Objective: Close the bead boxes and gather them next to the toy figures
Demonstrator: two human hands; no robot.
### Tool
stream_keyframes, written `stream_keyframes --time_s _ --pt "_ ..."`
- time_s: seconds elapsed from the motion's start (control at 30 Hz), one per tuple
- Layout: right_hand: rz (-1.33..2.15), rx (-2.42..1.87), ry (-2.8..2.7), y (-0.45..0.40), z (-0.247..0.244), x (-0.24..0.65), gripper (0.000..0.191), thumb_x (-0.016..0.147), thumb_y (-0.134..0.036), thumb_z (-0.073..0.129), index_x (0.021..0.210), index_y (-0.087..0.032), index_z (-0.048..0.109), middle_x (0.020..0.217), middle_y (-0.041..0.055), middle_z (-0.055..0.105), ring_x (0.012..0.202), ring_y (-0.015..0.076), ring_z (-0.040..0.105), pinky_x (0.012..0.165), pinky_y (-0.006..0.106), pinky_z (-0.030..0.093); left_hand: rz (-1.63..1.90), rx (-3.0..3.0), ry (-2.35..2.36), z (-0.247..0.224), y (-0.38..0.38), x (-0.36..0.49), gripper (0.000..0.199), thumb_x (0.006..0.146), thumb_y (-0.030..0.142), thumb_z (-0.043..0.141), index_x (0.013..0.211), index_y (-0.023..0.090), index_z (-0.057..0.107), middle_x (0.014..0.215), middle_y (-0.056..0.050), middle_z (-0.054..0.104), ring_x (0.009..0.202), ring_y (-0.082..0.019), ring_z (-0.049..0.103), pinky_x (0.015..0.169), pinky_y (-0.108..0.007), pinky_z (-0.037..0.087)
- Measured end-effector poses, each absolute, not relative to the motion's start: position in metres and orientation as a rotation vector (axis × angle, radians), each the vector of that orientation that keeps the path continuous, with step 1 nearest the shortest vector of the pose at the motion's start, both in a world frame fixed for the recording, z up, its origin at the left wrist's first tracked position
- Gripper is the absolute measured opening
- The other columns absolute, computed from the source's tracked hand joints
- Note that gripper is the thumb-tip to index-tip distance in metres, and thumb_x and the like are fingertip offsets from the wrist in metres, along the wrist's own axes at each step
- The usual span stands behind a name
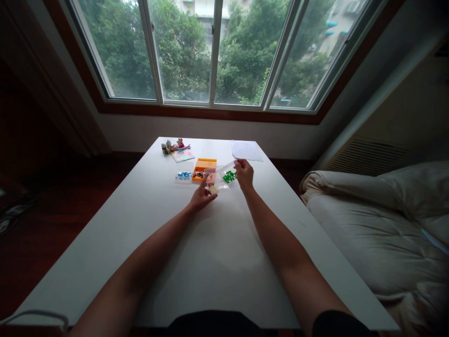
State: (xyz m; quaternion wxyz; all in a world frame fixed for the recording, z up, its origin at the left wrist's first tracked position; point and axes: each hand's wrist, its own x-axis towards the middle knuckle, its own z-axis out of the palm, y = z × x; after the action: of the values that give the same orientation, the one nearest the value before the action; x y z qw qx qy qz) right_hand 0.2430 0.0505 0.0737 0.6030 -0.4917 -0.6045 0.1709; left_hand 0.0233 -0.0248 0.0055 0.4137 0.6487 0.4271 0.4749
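On the white table [196,252], my right hand [245,174] pinches the upper right edge of a clear container whose green pieces [229,176] lie inside. My left hand [203,195] has its thumb and index finger around a small clear container of pale yellow pieces [213,188]. Just beyond my left hand is an orange box [206,164] holding dark red and pink pieces. To its left sits a clear container with blue pieces [184,175]. The clear containers near my hands overlap, so their edges are hard to separate.
Small colourful figures [171,146] stand at the table's far left, beside a patterned card [183,155]. White paper sheets [246,150] lie at the far right. A cushioned sofa [372,224] is right of the table, and a cable [38,312] crosses the near left corner.
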Motion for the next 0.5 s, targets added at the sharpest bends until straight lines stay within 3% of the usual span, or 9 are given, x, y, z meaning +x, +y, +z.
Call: stream_keyframes --time_s 0.17,0.3,0.5 --pt "0.34 -1.02 -1.644 0.036 0.072 0.227 0.032 0.102 -0.048 0.048 0.104 -0.021 0.065 0.091 0.0026 0.068 0.076 0.0167 0.068 0.07 0.027 0.052 1.187 1.671 1.111 0.007 -0.025 0.023 0.105 0.079 0.031 0.078 0.164 0.031 0.017 0.081 0.004 0.066 0.064 -0.011 0.056 0.064 -0.022 0.044" --pt "0.13 -0.922 -1.814 0.026 0.071 0.22 0.029 0.106 -0.041 0.044 0.11 -0.022 0.064 0.106 0.0057 0.068 0.087 0.0174 0.067 0.078 0.029 0.053 1.162 1.664 1.101 0.006 -0.024 0.023 0.105 0.081 0.033 0.076 0.165 0.029 0.014 0.075 0.006 0.063 0.06 -0.01 0.053 0.06 -0.022 0.042" --pt "-0.179 -0.929 -2.011 0.016 0.069 0.213 0.021 0.107 -0.028 0.045 0.113 -0.021 0.065 0.11 0.0087 0.067 0.101 0.0203 0.063 0.085 0.031 0.052 1.165 1.625 1.13 0.012 -0.027 0.024 0.103 0.078 0.031 0.078 0.164 0.027 0.021 0.07 0.008 0.059 0.057 -0.01 0.048 0.06 -0.022 0.04"
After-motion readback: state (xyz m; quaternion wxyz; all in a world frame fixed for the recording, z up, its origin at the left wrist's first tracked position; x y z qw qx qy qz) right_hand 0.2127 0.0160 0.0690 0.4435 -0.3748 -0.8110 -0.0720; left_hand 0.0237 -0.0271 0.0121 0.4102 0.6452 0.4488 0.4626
